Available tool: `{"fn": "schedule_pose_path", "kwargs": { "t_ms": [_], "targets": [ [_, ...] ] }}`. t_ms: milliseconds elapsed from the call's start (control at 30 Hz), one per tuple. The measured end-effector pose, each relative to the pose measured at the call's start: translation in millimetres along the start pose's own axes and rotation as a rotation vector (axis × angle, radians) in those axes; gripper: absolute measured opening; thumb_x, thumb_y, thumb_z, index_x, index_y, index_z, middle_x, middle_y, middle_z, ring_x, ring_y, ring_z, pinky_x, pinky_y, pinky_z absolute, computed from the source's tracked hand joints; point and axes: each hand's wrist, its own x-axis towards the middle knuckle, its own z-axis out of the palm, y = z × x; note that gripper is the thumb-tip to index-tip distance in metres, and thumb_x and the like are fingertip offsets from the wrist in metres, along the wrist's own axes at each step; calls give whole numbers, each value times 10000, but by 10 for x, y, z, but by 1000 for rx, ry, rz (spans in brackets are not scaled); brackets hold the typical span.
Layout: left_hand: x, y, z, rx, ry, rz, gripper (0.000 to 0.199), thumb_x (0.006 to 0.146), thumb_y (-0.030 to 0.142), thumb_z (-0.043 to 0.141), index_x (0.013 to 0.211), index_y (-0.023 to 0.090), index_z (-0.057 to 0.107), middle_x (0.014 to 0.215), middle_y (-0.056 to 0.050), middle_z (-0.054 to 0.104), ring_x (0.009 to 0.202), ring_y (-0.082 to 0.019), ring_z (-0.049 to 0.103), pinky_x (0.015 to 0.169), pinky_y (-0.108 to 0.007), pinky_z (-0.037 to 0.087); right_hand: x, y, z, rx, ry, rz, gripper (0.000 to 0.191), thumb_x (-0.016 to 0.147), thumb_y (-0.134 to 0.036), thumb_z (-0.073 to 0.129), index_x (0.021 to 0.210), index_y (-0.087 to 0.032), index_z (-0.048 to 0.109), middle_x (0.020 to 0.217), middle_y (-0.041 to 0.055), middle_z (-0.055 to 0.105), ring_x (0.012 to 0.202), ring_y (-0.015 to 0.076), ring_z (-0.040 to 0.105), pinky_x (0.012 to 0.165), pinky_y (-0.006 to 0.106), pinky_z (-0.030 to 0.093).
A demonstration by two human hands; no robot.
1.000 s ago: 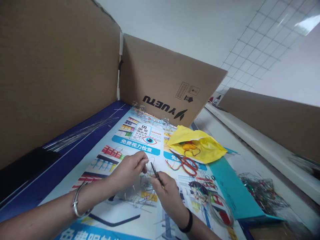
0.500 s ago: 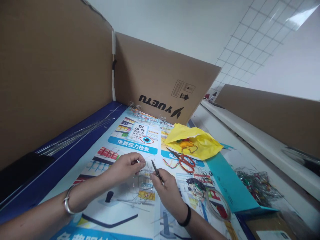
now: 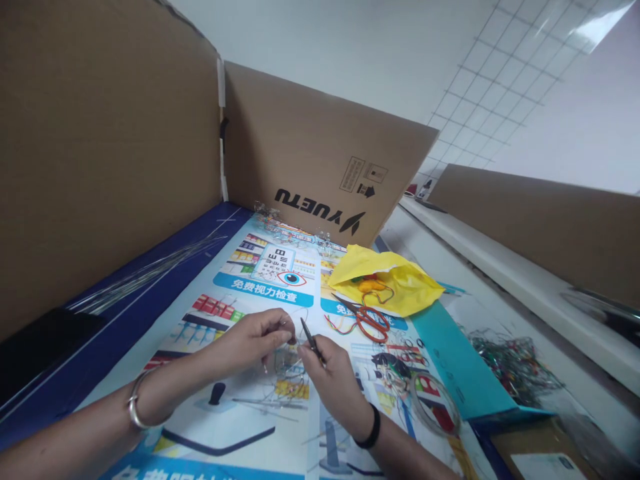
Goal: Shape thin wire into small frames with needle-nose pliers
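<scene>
Both hands are over the printed sheet near the middle of the view. My left hand, with a silver bangle at its wrist, has its fingers pinched; what lies between them is too small to name. My right hand wears a black band and grips a slim dark pointed tool, its tip pointing up and left. The hands are close but apart. Thin clear or wire loops show between and below them, hard to make out. Orange-handled scissors lie beyond my right hand, beside a yellow pouch with orange thread.
Cardboard panels stand behind and at the left. A bundle of thin wires lies at the left. To the right are a round clear container, a teal folder and a tangled wire heap.
My left hand has moved slightly right, nearer the tip of the dark tool. My right hand still grips the tool. The view has shifted a little.
</scene>
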Motion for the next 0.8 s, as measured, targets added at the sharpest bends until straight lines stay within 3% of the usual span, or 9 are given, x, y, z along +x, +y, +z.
{"fn": "schedule_pose_path", "kwargs": {
  "t_ms": [333, 800],
  "targets": [
    [15, -52, -3, 68, 46, -29, 108, 763, 270, 514, 761, 161, 516, 639, 45, 481, 492, -68, 453, 461, -185, 376, 8, 20, 21, 6, -17, 22, 228, 813, -329, 451, 671, -162, 516, 595, -29, 450, 575, 105, 391, 532, 215, 292],
    [-1, -17, -21, 142, 63, 11, 33, 725, 163, 447, 717, 173, 478, 627, 54, 443, 527, -72, 403, 494, -184, 341, -2, 35, 34, -21, -8, -30, 245, 828, -329, 459, 639, -175, 476, 583, -38, 447, 558, 95, 388, 514, 204, 299]
  ]
}}
